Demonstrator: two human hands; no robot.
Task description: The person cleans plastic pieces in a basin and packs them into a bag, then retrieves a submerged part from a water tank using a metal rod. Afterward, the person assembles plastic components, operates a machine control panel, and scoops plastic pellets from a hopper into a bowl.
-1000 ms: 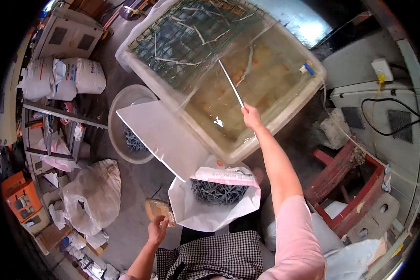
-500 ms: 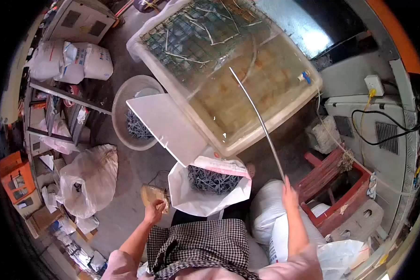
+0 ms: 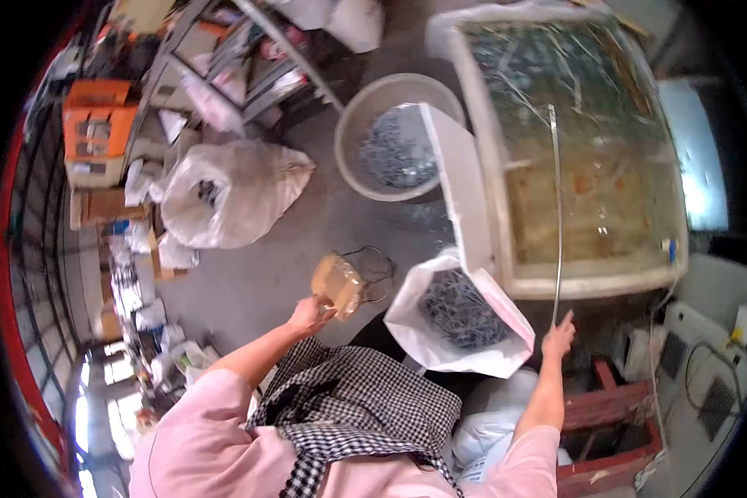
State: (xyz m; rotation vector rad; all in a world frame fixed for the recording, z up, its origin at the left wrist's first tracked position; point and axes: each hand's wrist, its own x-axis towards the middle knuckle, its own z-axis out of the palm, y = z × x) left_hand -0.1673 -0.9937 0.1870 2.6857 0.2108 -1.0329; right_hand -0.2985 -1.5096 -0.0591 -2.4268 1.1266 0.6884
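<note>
"How's the rod (image 3: 559,207) looking?"
"It's shining, like smooth metal. Beyond the grip, the tub (image 3: 589,288) is showing dull plastic."
"And left of the grip?"
"The sack (image 3: 481,363) is looking like matt plastic; farther left, the apron (image 3: 373,382) is showing matt cloth."

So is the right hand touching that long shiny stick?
Touching. The head view shows the right hand closed around the near end of the stick.
</note>
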